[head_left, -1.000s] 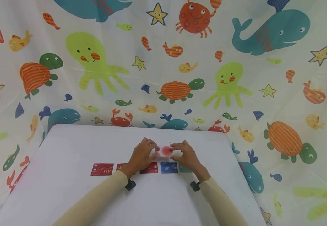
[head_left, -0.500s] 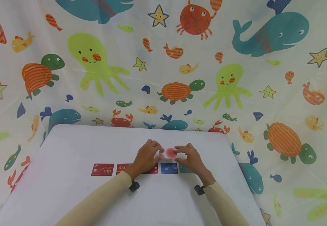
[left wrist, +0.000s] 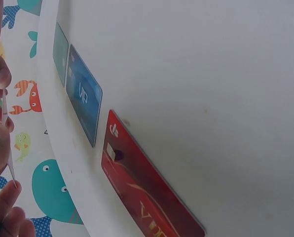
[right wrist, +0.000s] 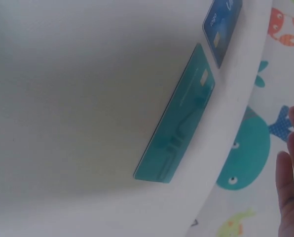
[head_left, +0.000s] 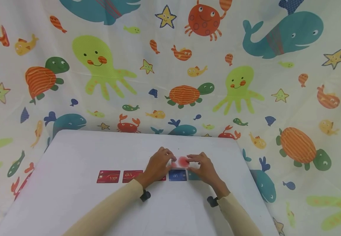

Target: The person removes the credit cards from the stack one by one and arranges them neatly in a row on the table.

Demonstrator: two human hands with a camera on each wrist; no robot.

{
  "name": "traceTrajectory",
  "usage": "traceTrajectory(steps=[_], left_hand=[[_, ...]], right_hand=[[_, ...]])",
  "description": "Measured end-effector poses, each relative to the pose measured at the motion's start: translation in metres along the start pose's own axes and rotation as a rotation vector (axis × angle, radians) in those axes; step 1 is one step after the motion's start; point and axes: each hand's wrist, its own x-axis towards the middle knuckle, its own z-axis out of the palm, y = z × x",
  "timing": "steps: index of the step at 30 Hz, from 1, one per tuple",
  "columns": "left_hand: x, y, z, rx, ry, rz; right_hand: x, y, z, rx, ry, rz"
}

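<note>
In the head view, a white card with pinkish-red circles (head_left: 183, 162) is held up between both hands. My left hand (head_left: 156, 166) pinches its left end, and my right hand (head_left: 205, 170) pinches the right end. The left wrist view shows that card edge-on as a thin strip (left wrist: 10, 165) between fingertips. Just on the near side of the hands lies a row of cards: a red VIP card (head_left: 108, 176), a second red one (head_left: 132, 176), a third red card (left wrist: 142, 182) partly behind my left wrist, a blue VIP card (head_left: 177, 175), and a teal card (right wrist: 176, 123).
The row lies flat on a white table (head_left: 79, 150). Behind the table's far edge hangs a curtain printed with sea animals (head_left: 158, 78). A small black wrist camera (head_left: 145, 196) sits on the left wrist and another black camera (head_left: 213, 201) on the right.
Both hands have shifted a little to the right and towards me, carrying the white card with them. The cards in the row have stayed put on the table.
</note>
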Motion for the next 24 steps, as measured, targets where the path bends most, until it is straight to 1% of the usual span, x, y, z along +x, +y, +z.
traceTrajectory(steps=[3, 10, 12, 19, 24], left_hand=[[0.000, 0.002, 0.001, 0.007, -0.002, 0.004], [0.000, 0.004, 0.005, 0.008, -0.013, 0.009], [0.001, 0.004, 0.006, 0.009, -0.019, 0.009], [0.003, 0.010, 0.008, -0.012, -0.033, 0.021], [0.006, 0.016, 0.010, -0.018, -0.027, 0.036]], right_hand=[[-0.002, 0.001, -0.001, 0.006, -0.007, 0.010], [-0.007, 0.006, -0.001, -0.017, 0.012, -0.013], [-0.008, 0.006, -0.002, -0.015, 0.014, -0.007], [-0.014, 0.009, -0.007, 0.011, 0.027, 0.001], [-0.018, 0.010, -0.014, 0.035, 0.036, 0.027]])
